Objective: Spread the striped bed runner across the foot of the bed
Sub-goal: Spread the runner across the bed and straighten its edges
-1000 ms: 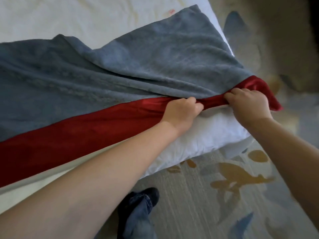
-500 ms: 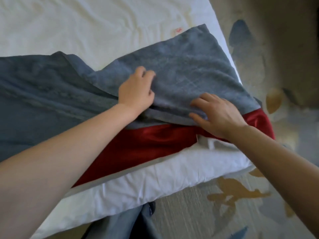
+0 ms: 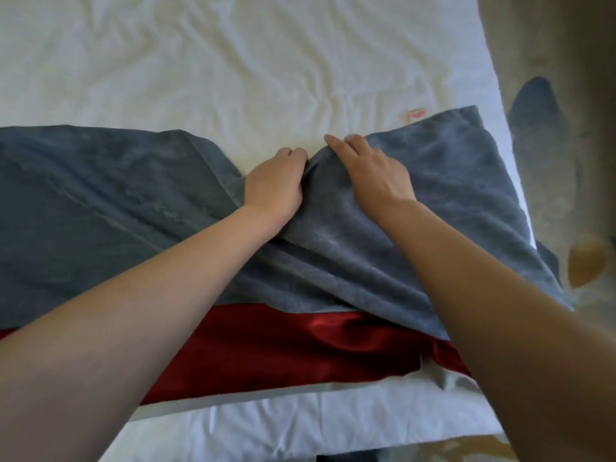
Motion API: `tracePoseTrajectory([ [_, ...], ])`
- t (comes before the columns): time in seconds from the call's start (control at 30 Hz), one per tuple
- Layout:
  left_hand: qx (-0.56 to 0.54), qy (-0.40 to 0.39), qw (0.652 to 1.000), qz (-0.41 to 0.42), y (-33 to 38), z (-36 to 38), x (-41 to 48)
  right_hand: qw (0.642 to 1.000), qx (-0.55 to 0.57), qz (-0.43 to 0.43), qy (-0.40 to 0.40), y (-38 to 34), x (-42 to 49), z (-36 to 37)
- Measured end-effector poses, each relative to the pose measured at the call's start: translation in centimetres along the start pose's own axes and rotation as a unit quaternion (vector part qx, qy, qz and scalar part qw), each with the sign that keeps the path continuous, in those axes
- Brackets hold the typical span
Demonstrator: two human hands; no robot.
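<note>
Nearest the camera is the bed's (image 3: 300, 425) foot edge, white sheet hanging over it, with a bit of patterned rug (image 3: 480, 448) peeking out at the bottom right. Just past that edge lies the bed runner (image 3: 100, 211), running left to right across the foot of the bed. Its near stripe is shiny red satin (image 3: 266, 348), pretty flat on the left and rumpled toward the right side edge. The grey plush stripe sits beyond the red one and takes up most of the width, reaching the left edge of the view and stopping just short of the bed's right side edge.

Both bare forearms reach in from the bottom over the runner. The left hand (image 3: 275, 183) is at the runner's far edge, about mid-bed, fingers curled together and bunched down into the grey fabric, so it's gripping a fold there. The right hand (image 3: 373, 175) is right beside it, nearly touching, lying palm down on the grey with fingers stretched out and slightly apart, tips at the far hem. Can't tell if the thumb is pinching anything underneath.

The grey dips toward the foot in a V between the hands, with creases fanning back toward the red stripe. A small white tag (image 3: 416, 115) with red print sits on the sheet at the runner's far right corner. Beyond everything is wrinkled white sheet.
</note>
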State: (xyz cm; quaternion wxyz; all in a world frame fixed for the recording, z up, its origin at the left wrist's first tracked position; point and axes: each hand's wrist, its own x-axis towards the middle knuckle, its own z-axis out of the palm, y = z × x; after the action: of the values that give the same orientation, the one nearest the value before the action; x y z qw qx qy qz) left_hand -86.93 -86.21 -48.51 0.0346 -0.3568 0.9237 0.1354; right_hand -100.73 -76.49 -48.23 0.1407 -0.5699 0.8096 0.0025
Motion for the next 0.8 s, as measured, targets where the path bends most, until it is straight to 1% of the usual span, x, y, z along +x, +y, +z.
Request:
tracePoseTrajectory([
  [0.13, 0.005, 0.008, 1.000, 0.023, 0.4, 0.2, 1.8, 1.000, -0.011, 0.003, 0.019, 2.1, 0.8, 0.6],
  [0.27, 0.013, 0.017, 0.999, 0.039, 3.4, 0.9, 4.3, 0.997, -0.064, -0.027, 0.030, 6.5, 0.2, 0.3],
  [0.43, 0.016, 0.029, 0.999, 0.021, 7.8, 2.3, 7.3, 0.991, -0.104, -0.070, 0.041, 12.6, 0.0, -0.1],
  [0.53, 0.001, 0.027, 0.999, 0.029, 10.0, 2.7, 8.6, 0.992, -0.099, -0.062, 0.041, 15.4, 0.4, -0.6],
  [0.67, -0.002, 0.026, 0.998, 0.062, 12.9, 2.9, 10.8, 0.993, -0.102, -0.042, 0.043, 19.2, 0.7, -1.4],
  [0.8, -0.005, 0.023, 0.997, 0.078, 16.8, 2.8, 13.5, 0.995, -0.084, -0.005, 0.056, 23.2, 0.9, -2.5],
])
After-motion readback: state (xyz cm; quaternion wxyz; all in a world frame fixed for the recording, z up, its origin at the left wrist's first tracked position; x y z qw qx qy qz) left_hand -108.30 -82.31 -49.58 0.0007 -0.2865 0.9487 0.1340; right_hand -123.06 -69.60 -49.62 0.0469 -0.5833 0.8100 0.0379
